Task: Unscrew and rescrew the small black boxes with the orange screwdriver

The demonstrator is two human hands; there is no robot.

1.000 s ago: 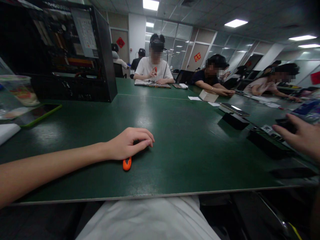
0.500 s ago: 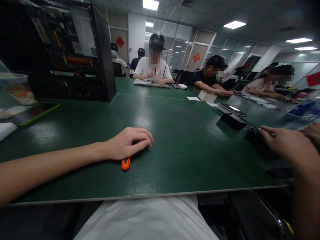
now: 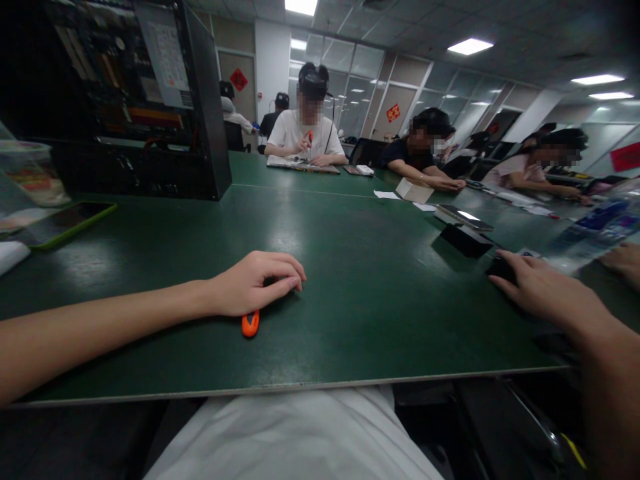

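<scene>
My left hand [image 3: 263, 283] lies on the green table with its fingers curled, over an orange-and-black handle [image 3: 251, 325]. Only the rounded orange end sticks out below the palm; the rest is hidden, so I cannot tell which tool it is. On the right, my right hand [image 3: 543, 287] has its thumb and index finger around a small black object [image 3: 501, 269] low on the table. Its shape is mostly covered by the fingers. Just beyond it stands a black open box [image 3: 466, 240], with a phone-like device [image 3: 464, 217] behind it.
An open black computer case [image 3: 205, 133] stands at the back left, beside a green-edged phone [image 3: 70, 223] and a plastic cup [image 3: 37, 173]. Another person's hand [image 3: 623, 263] and a clear plastic bottle [image 3: 595, 233] are at the right. Several people sit across the table [image 3: 340, 267].
My right hand has moved slightly left and is now around the black object, its fingers pointing more forward. My left hand keeps its place over the orange handle.
</scene>
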